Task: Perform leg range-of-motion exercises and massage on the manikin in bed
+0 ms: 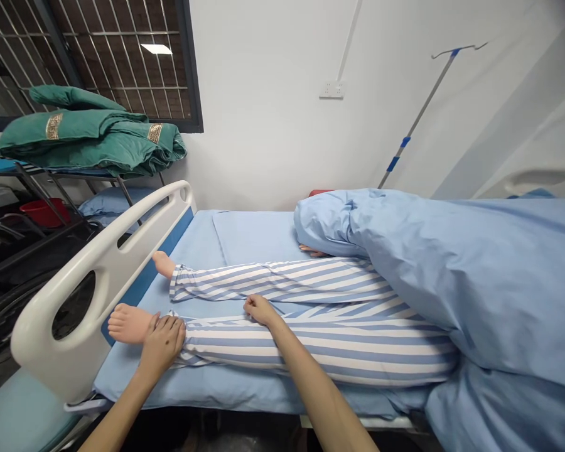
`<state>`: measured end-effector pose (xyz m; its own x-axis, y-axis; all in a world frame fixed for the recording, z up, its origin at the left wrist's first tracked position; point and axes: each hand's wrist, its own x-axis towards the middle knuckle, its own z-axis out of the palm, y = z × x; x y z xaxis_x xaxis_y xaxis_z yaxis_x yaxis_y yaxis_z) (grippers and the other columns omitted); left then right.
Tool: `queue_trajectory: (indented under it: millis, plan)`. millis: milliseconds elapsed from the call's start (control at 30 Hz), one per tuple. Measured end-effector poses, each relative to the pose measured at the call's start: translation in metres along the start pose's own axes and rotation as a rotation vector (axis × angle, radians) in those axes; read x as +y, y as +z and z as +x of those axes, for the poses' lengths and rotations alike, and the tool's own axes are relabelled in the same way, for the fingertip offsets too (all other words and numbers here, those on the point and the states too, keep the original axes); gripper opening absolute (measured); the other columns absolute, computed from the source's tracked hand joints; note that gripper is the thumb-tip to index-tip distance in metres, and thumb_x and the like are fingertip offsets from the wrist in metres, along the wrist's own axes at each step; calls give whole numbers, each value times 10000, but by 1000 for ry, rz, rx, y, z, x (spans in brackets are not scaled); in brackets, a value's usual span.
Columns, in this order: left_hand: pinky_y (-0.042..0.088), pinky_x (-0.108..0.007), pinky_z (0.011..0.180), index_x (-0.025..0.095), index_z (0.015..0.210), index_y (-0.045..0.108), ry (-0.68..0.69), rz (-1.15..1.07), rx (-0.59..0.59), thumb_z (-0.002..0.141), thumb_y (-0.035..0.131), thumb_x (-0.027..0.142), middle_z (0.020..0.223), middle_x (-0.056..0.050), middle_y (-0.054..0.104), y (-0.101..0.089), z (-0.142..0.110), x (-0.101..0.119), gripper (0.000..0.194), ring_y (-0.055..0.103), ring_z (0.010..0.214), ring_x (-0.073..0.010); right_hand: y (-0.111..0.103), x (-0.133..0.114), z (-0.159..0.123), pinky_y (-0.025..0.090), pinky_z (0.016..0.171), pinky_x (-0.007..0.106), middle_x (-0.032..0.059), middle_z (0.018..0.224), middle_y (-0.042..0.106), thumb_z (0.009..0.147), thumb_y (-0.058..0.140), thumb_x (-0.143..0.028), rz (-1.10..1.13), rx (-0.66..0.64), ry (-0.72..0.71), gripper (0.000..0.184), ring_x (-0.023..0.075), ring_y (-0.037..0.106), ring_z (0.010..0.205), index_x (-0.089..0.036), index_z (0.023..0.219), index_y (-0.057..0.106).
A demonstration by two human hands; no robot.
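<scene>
A manikin lies on the bed, its legs in blue-and-white striped trousers (pixel 358 351) and its feet bare. My left hand (pixel 166 339) is wrapped over the ankle of the near foot (pixel 129 323), at the trouser cuff. Across the near leg reaches my right arm, and my right hand (pixel 260 309) rests at the inner side of that leg around the knee, fingers curled. What those fingers hold, if anything, is hidden. The far foot (pixel 164 264) points up beside the footboard. A light blue quilt (pixel 405 263) is folded back over the upper body; part of a manikin hand (pixel 313 250) shows under its edge.
A white footboard (pixel 108 257) closes off the bed's left end. Green folded bedding (pixel 94 135) is piled beyond it, near a red basin (pixel 44 212). An IV pole (pixel 419 116) stands by the wall on the right, with a wall socket (pixel 332 90) left of it.
</scene>
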<state>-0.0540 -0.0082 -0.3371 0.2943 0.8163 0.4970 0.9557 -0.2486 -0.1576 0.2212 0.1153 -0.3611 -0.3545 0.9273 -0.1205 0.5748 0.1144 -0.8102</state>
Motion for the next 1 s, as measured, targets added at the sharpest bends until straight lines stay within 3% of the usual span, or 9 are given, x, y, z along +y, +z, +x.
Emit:
queue_trajectory:
  millis: [233, 333, 500, 733, 833, 1000]
  plan:
    - [389, -480, 880, 182, 777, 623, -71, 21, 83, 792, 476, 238, 1096, -136, 560, -4, 6, 2, 157, 448, 1093, -303, 1, 1, 1, 357, 565, 197, 11, 623, 628, 704, 496, -166, -15, -18, -11, 115, 105, 545, 566, -140, 728, 605]
    - [401, -440, 889, 186, 810, 615, -50, -79, 72, 797, 470, 229, 1100, -124, 542, -11, 17, 14, 152, 448, 1084, -278, 2, 3, 3, 352, 556, 198, 11, 620, 629, 689, 511, -166, -25, -36, -8, 107, 109, 546, 571, -141, 720, 611]
    - [428, -361, 825, 198, 845, 605, -27, -206, -14, 830, 405, 202, 943, -72, 588, -11, 36, 26, 201, 518, 931, -207, 2, 5, 3, 348, 555, 195, 15, 647, 643, 683, 527, -171, -38, -59, 4, 108, 110, 551, 592, -144, 734, 618]
    - [413, -403, 767, 168, 772, 626, 168, -8, -226, 785, 360, 43, 834, -112, 625, 14, 19, -7, 294, 532, 840, -239, 1, 4, 3, 347, 560, 203, 14, 625, 633, 675, 548, -184, -35, -66, 2, 74, 118, 553, 600, -149, 707, 605]
    - [409, -390, 774, 161, 780, 620, 108, -61, -291, 790, 362, 77, 840, -106, 624, 4, 30, -1, 272, 534, 815, -225, 2, 5, 3, 349, 560, 202, 14, 632, 637, 671, 545, -180, -20, -69, 6, 72, 118, 557, 602, -150, 710, 597]
    - [396, -313, 831, 209, 975, 569, -4, -357, -270, 855, 359, 290, 978, -54, 612, -31, 76, 31, 255, 532, 940, -182, 5, 7, 3, 349, 542, 196, 0, 622, 635, 688, 521, -177, 3, -84, 22, 138, 105, 549, 558, -158, 811, 581]
